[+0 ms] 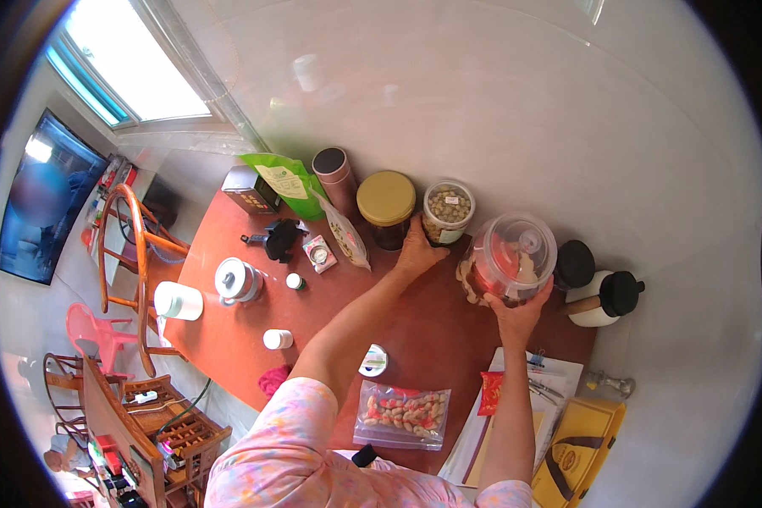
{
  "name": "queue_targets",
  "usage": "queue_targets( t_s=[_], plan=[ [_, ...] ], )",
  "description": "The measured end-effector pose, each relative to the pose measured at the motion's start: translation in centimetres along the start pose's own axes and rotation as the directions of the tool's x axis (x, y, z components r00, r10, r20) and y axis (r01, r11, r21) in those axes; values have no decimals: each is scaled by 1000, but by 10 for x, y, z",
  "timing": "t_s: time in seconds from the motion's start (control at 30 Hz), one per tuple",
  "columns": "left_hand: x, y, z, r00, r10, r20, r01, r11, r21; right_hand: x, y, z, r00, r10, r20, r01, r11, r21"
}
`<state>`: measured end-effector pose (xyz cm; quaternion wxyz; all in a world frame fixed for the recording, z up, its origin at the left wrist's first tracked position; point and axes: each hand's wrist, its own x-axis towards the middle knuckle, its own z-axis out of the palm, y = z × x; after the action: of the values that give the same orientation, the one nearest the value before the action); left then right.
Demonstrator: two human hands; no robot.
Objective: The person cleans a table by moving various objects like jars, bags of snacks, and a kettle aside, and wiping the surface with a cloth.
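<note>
My right hand [517, 314] grips the near side of a large clear plastic jar [492, 244] with a transparent lid. Pale dried pieces and something red show inside it. To the left, my left hand [419, 251] reaches between a gold-lidded jar [386, 198] and a smaller clear canister [448, 206] of small greenish-brown pieces. Its fingertips are partly hidden, so whether it grips either container is unclear. Close to the right hand stand a black-lidded container [575, 264] and a white jug [594, 305] with a black lid and wooden handle.
On the reddish table [413, 340] lie a zip bag of peanuts [403, 413], a round white lid [373, 360] and papers with pens [549, 387]. A pink tumbler [336, 178], green pouch [292, 184] and glass pitcher [238, 280] stand left. The wall [514, 108] borders the back.
</note>
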<state>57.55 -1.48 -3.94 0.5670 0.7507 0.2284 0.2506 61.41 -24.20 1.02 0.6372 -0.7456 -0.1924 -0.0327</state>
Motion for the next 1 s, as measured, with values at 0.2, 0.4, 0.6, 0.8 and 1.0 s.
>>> queue_targets(
  t_s=[0.2, 0.4, 0.6, 0.8, 1.0],
  plan=[
    [-5, 9, 5, 999, 13, -31, -10, 995, 97, 6, 3, 12, 996, -44, -82, 30, 986, -164],
    [-38, 16, 0, 975, -135, -177, 175, 957, 230, 5, 6, 16, 994, -101, -44, 86, 962, -260],
    [-135, 46, -56, 970, -217, 112, 176, 939, 294, -12, -14, 12, 990, -9, -144, -27, 969, -244],
    [-240, 33, -164, 928, -301, -219, 332, 935, 124, -122, -23, 27, 959, 233, 161, -152, 903, -401],
    [-322, 34, -193, 814, -532, -234, 537, 842, -45, -186, -51, 93, 742, 150, 653, 276, 820, -501]
  ],
)
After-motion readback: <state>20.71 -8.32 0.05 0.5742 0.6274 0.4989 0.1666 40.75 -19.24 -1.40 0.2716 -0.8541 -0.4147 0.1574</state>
